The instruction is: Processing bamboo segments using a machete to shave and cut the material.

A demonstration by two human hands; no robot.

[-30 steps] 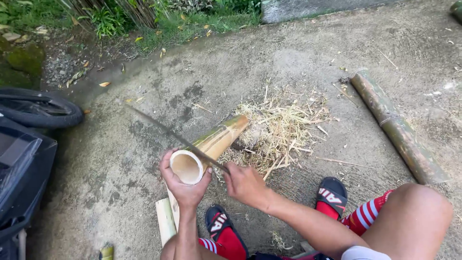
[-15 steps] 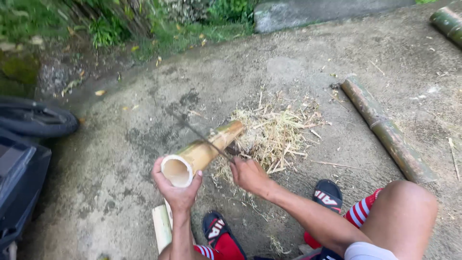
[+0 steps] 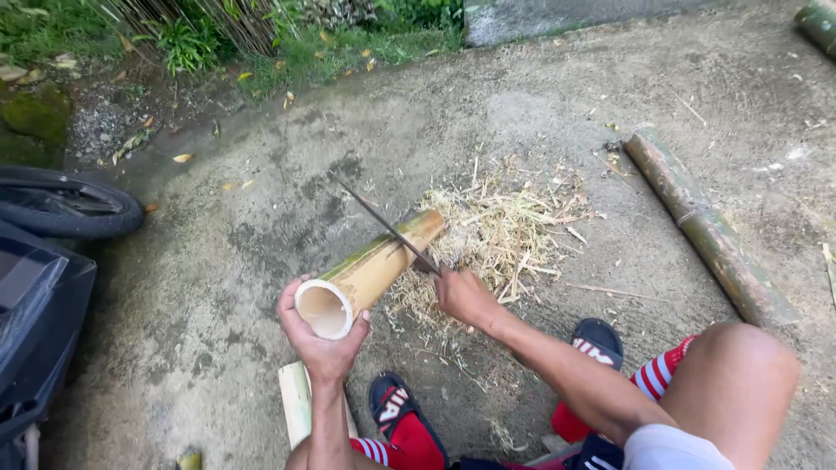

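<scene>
Head view: our left hand (image 3: pixel 324 344) clamps the bamboo tube's (image 3: pixel 370 271) open end — our right hand (image 3: pixel 466 298) grips the blade (image 3: pixel 383 224) laid across it. Shavings (image 3: pixel 505 228) lie heaped beside the tube — green skin remains, so we judge the stripping partway done.

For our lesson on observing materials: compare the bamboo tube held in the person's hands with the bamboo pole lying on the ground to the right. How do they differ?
The held bamboo tube is pale yellow with its skin shaved; the bamboo pole is dark, mottled green-brown. The tube is propped at an angle, its open end gripped by the left hand, while the pole lies flat and untouched. A long blade held by the right hand lies across the tube; none touches the pole. Both are round bamboo lengths on the concrete ground.
</scene>
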